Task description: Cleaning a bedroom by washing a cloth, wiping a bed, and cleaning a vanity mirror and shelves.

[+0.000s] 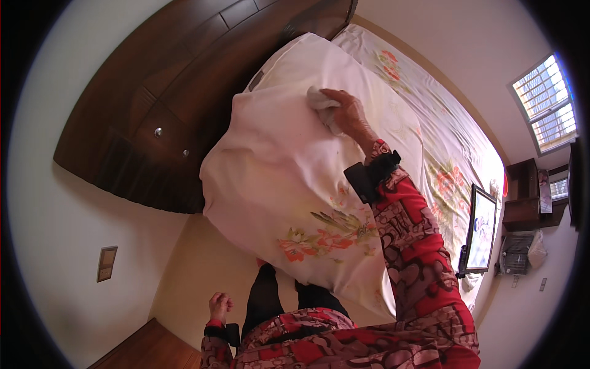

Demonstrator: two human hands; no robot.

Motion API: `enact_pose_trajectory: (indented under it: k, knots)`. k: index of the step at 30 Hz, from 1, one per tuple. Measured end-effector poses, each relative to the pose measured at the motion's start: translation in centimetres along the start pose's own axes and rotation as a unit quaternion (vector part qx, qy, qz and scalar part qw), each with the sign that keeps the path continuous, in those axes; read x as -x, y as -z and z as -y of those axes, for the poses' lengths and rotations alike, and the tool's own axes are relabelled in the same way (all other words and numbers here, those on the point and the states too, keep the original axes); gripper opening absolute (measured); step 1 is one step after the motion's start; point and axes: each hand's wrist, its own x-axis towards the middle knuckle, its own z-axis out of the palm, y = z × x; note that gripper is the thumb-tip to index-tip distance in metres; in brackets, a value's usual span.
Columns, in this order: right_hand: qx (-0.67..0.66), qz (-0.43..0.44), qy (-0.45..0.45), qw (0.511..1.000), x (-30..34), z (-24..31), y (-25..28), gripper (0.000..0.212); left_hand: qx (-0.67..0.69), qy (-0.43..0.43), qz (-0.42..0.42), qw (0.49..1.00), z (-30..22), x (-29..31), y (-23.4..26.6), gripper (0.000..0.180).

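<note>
My right hand (351, 117) reaches far over the bed and is closed on a bunched pale cloth (324, 106). Whether this is a separate rag or a gathered part of the bedding cannot be told. Under it spreads a pale bed sheet (270, 154) with orange flowers and green leaves, creased and hanging over the near side of the bed. Low beside my body, away from the bedding, my left hand (220, 305) has its fingers curled in, and nothing shows in it.
A dark wooden headboard (166, 92) with round knobs stands to the left of the bed. On the right are a framed screen (480, 229), a barred window (546, 101) and dark shelves (521, 190). A wall switch (107, 264) is at lower left, near a brown wooden surface (150, 350).
</note>
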Motion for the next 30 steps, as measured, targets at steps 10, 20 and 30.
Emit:
enact_pose_trajectory:
  k: [10,20,30]
  knots:
    - [0.055,0.346,0.101,0.931,12.9,11.6,-4.3,0.051,-0.002,-0.061,0.016,0.998,-2.1,-3.5,1.2,0.017]
    - [-0.053,0.118,-0.029,0.991,3.3,11.1,-3.5,0.034,-0.118,-0.568,-0.169,0.796,-27.0,-10.8,-11.7,0.046]
    - [0.075,0.022,0.013,0.997,1.1,12.7,-5.0,0.035,-0.027,-0.427,-0.013,0.904,-36.6,-13.2,-14.5,0.011]
